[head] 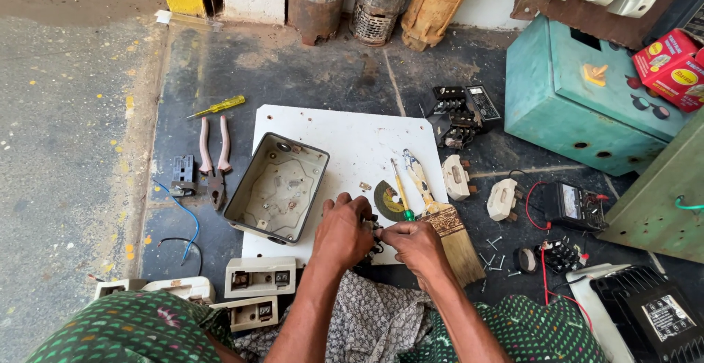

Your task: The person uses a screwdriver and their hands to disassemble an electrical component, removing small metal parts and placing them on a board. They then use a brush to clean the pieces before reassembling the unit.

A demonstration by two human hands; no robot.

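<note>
My left hand [342, 232] and my right hand [415, 246] meet over the near edge of a white board [352, 143] on the floor. Together they grip a small dark electrical part [372, 232], mostly hidden between the fingers. An open grey metal box [277, 187] lies on the board just left of my left hand. A paint brush [440, 216], a green-handled screwdriver [401, 194] and a round cutting disc [387, 200] lie just beyond my right hand.
Pliers [214, 165] and a yellow screwdriver [218, 106] lie at the left. White fuse holders [260, 276] sit near my knees. A multimeter [576, 205], loose screws [495, 257], black terminal blocks [462, 114] and a teal metal cabinet [579, 106] stand at the right.
</note>
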